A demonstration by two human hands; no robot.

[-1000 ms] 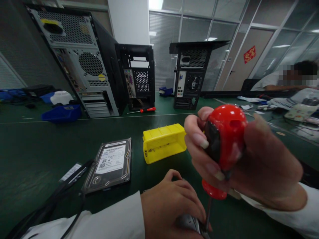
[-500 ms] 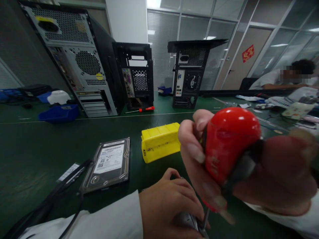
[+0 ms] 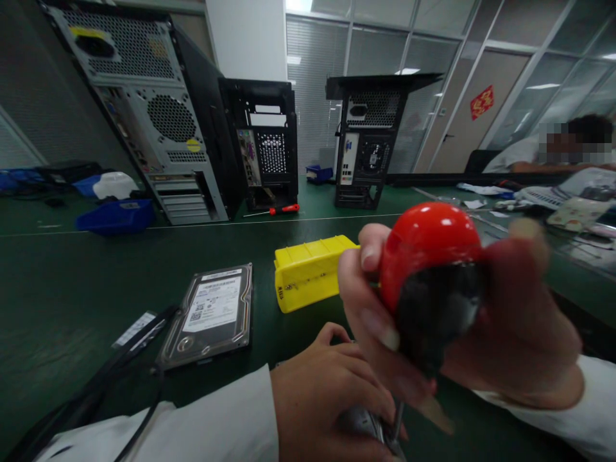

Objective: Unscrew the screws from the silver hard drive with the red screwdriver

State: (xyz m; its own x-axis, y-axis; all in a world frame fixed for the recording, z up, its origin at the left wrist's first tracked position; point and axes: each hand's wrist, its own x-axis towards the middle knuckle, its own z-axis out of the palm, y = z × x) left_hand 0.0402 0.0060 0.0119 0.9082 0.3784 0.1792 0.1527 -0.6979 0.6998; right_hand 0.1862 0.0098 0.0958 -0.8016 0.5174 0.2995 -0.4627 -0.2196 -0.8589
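At the near edge of the desk [image 3: 58,282], the left hand [image 3: 332,398] is closed over a metal part [image 3: 359,420], its fingers bent down around the sides. This grip looks like the brace for the step: press firmly enough that the part cannot twist, with fingertips clear of the shaft in case it slips. Just to the right, the right hand [image 3: 510,327] is wrapped around the fat handle of a screwdriver [image 3: 430,234], whose shaft runs down to the right end of the part. To turn it well, I would line the shaft up straight with the fastener, push steadily down along it and turn in short, even strokes, easing off if the tip starts to ride out.

The metal part shows only as a silvery, rounded piece with a smooth sheen; most of it is under the left hand, and the screwdriver's very tip is hard to make out. The screwdriver's handle is glossy red with a black section, domed at the end, its shaft slim and metallic.

Farther off, to the left, a labelled hard drive [image 3: 212,314] lies flat; a yellow bin [image 3: 308,282] sits beyond the left hand, small metal bits inside.
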